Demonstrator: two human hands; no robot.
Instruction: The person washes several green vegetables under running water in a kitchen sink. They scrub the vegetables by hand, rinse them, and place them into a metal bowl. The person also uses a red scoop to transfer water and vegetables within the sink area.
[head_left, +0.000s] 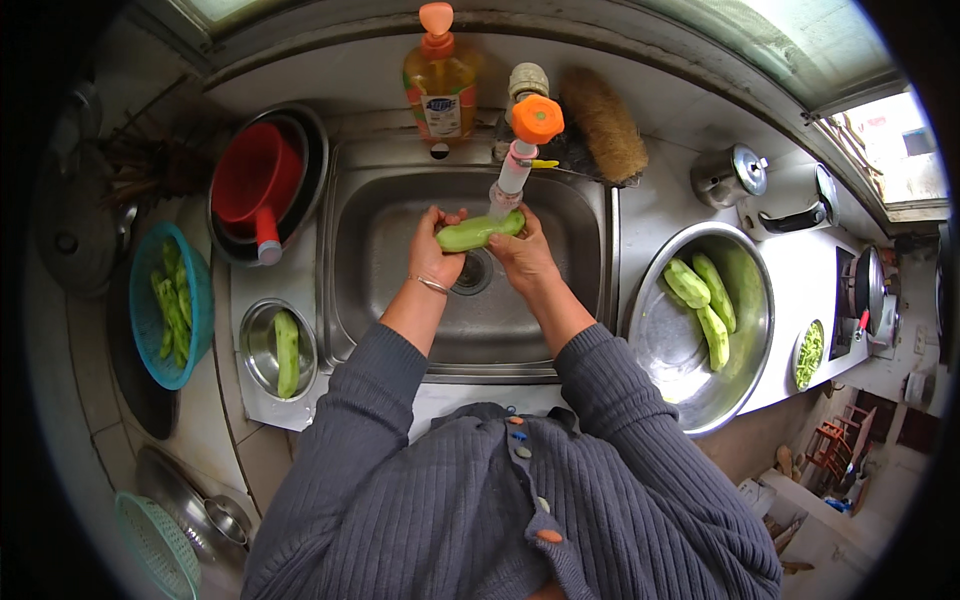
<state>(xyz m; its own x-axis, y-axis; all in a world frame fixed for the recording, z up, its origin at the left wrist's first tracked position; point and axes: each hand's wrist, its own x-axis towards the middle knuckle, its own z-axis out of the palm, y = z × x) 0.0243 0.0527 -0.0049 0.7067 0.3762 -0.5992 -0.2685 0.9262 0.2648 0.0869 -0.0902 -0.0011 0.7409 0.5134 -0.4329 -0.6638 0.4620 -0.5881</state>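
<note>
Both hands hold one peeled pale-green gourd (471, 234) under the tap nozzle (508, 191), above the steel sink (375, 300). My left hand (436, 251) grips its left end, and a bangle circles that wrist. Around the right end are the fingers of my right hand (529, 251), thumb on the near side. Water seems to run onto the gourd. The drain (474, 274) shows partly between my wrists. On the left, a small steel bowl (251, 352) has one peeled gourd (286, 354) in it. A large steel basin (652, 360) at the right holds several more gourds (715, 337).
An orange-pump soap bottle (441, 90) and a brown fibrous scrubber (604, 124) stand behind the sink. Left are a red dipper (255, 180) in stacked basins and a blue basket (199, 322) of green vegetables. A steel kettle (724, 176) and a dish of chopped greens (809, 356) are at the right.
</note>
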